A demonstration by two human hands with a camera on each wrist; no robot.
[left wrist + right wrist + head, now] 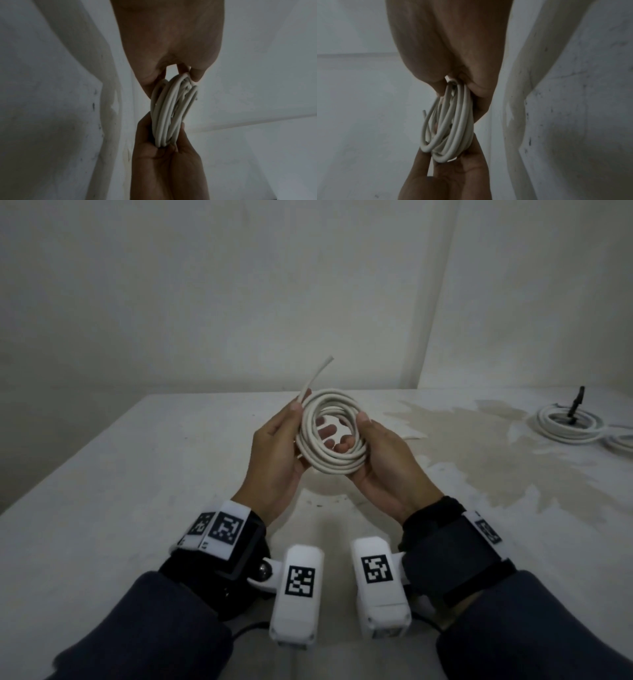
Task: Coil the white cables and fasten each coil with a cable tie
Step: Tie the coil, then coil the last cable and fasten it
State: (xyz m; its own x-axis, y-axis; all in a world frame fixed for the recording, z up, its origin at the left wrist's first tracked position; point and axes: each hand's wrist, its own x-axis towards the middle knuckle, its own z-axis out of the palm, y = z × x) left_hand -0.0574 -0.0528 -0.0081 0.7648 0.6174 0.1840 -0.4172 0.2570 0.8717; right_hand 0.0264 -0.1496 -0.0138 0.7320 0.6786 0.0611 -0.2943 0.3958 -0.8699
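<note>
1. Off-white round-sheathed cable coil (330,433): uniform, unpatterned.
2. White plastic wrist-camera housings (301,587): black-and-white square marker codes are carried.
3. Whitish painted table top (102,474): beige blotches are seen at the right.
4. Sleeves (154,628): dark navy.

Dim room, white table, bare walls

Pale plaster wall (239,296) w/ a vertical corner edge at right; white table (102,474) has a worn, blotchy patch (479,453) (paint gone, maybe). Light is low & greyish.
</note>
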